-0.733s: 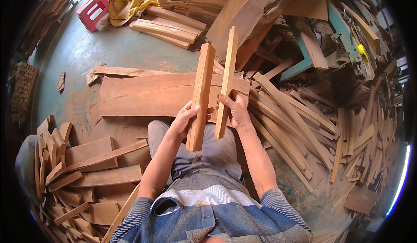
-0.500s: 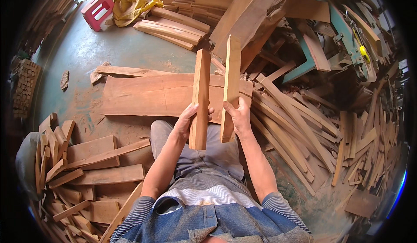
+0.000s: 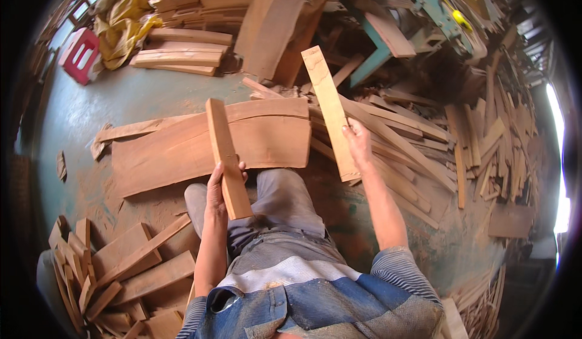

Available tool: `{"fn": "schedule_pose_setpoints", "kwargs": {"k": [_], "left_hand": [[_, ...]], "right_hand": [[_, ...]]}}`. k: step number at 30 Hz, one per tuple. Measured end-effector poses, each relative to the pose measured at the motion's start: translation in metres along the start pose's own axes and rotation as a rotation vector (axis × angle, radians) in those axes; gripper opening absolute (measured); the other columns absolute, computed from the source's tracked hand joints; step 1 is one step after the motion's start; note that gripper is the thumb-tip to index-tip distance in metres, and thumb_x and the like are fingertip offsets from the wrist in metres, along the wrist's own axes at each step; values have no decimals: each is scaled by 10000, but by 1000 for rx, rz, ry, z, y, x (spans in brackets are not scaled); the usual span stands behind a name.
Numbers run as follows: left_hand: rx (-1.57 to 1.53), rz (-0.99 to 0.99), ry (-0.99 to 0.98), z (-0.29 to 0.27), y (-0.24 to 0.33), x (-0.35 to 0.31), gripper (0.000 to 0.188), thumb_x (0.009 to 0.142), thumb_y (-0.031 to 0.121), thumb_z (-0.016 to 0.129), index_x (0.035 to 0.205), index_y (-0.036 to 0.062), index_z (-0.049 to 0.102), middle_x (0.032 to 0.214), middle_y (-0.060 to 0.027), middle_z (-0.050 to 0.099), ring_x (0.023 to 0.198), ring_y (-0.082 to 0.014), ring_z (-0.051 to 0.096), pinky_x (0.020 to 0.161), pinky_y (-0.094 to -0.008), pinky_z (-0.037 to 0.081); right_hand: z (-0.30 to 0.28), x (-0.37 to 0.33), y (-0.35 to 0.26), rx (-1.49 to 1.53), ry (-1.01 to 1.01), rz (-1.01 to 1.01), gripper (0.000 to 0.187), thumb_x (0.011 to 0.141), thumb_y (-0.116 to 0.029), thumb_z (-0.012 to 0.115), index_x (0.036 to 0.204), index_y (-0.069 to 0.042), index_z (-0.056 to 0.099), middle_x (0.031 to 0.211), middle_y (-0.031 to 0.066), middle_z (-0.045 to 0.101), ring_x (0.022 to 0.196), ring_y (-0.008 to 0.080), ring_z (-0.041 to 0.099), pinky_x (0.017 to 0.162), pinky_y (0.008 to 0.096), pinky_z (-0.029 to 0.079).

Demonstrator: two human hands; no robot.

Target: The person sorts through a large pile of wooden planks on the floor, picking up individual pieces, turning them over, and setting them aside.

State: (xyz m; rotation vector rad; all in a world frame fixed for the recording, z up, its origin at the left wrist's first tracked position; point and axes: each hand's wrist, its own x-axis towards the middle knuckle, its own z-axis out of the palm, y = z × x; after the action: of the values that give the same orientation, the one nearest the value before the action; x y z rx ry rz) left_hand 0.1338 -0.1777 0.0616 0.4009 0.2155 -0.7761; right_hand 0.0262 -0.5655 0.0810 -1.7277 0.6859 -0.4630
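My left hand is closed round the lower part of a reddish-brown wood strip, held tilted over my lap. Farther right, my right hand grips a paler, yellowish wood board along its right edge, below the middle. The two pieces are well apart, and each leans with its top to the left. Beyond my knees lies a wide reddish plank with a dark crack along it; the left strip overlaps it in view.
Loose offcuts are heaped at my left. A large pile of thin strips spreads at my right. A green machine frame and a thick slab stand ahead. Stacked boards, a yellow cloth and a pink stool are far left.
The two wood pieces, side by side before, have moved apart: the left one left and down, the right one to the right. The view has turned to the right.
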Motion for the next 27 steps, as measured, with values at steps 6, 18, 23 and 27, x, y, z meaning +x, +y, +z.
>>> {"fn": "schedule_pose_setpoints", "kwargs": {"k": [6,18,23,27], "left_hand": [[-94,-58,53,-26,-2,1,525,992,352,626,1397,48,487,1329,-120,591,1092,-279,656,884,-428,573],[-14,-51,59,-16,-6,-6,494,985,364,633,1374,87,506,1304,-102,605,1032,-229,679,874,-392,568],[-76,-76,43,-22,0,-5,475,1000,331,620,1387,84,496,1309,-135,598,1069,-282,677,898,-415,570],[-46,-43,92,-3,-4,8,485,981,355,642,1361,79,522,1240,-132,643,1008,-263,687,846,-409,576]], "right_hand": [[-111,2,-33,71,147,179,269,979,-124,597,1201,15,661,1041,67,707,904,136,651,804,294,529],[-118,-66,14,1159,47,265,320,1023,-296,520,1210,-44,580,866,29,599,651,112,577,531,251,506],[-196,2,1,559,183,80,318,1064,-301,450,1143,-33,603,908,37,678,729,165,649,685,290,571],[-244,53,19,487,604,391,340,1006,-291,587,1203,-14,565,1145,121,650,962,245,632,815,372,549]]}}
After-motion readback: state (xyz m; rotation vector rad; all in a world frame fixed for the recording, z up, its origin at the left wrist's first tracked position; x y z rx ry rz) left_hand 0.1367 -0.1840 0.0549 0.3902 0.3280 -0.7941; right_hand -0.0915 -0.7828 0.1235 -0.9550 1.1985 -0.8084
